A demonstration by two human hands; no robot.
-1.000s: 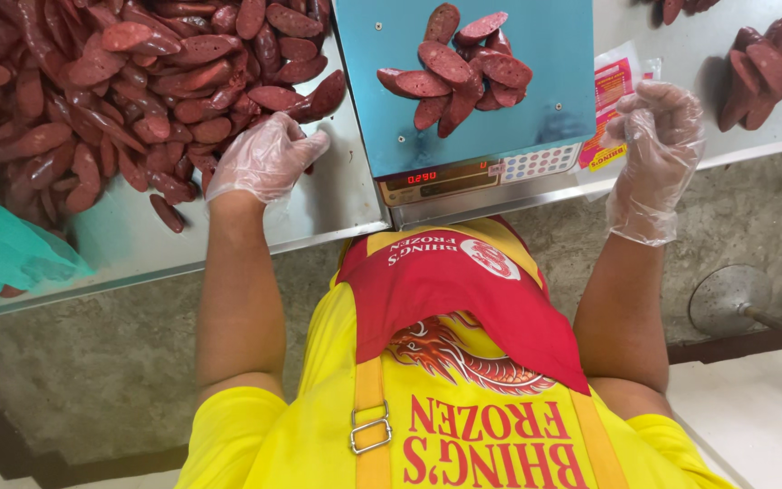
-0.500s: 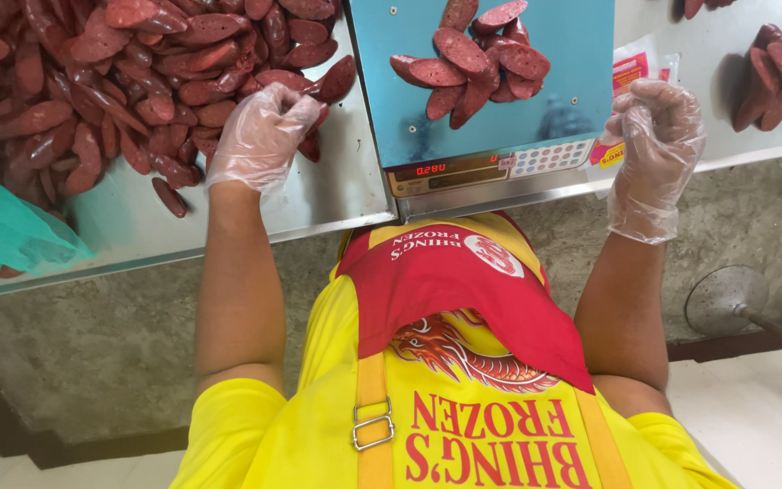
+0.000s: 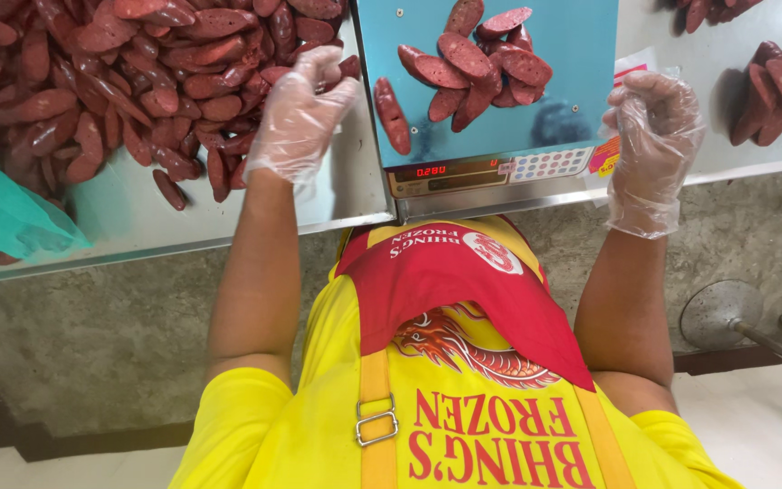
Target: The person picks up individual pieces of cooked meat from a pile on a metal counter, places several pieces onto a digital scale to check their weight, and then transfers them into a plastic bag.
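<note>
**Weighing red sausages at the steel counter**

Spanning the whole top of the view, the steel counter (image 3: 138,222) carries everything else. Its biggest load is the heap of red sausages (image 3: 92,81), filling the 10 to 11 o'clock area right up to the left edge of the scale. The scale (image 3: 491,100) sits at 12 o'clock, its blue platform bearing a small pile of sausages (image 3: 481,68) toward the far side, with one sausage (image 3: 393,115) lying apart at the pile's 8 o'clock, near the platform's left edge. A lit display strip runs along the scale's near edge.

At 2 o'clock a smaller cluster of sausages (image 3: 776,81) rests on the counter, well apart from the scale. At 9 o'clock a piece of teal cloth (image 3: 2,217) hangs over the counter's near rim.

The left hand (image 3: 300,118), in a thin clear glove, is at 11 o'clock, at the seam between heap and scale; its fingers (image 3: 332,77) are curled together, tips against the heap's right-hand sausages, though a firm pinch on any one cannot be told. The right hand (image 3: 653,136), gloved likewise, hovers at 1 o'clock just beside the scale's right edge, fingers loosely bent and slightly parted, holding nothing. Behind it lies a small printed packet (image 3: 610,149), mostly hidden.
</note>
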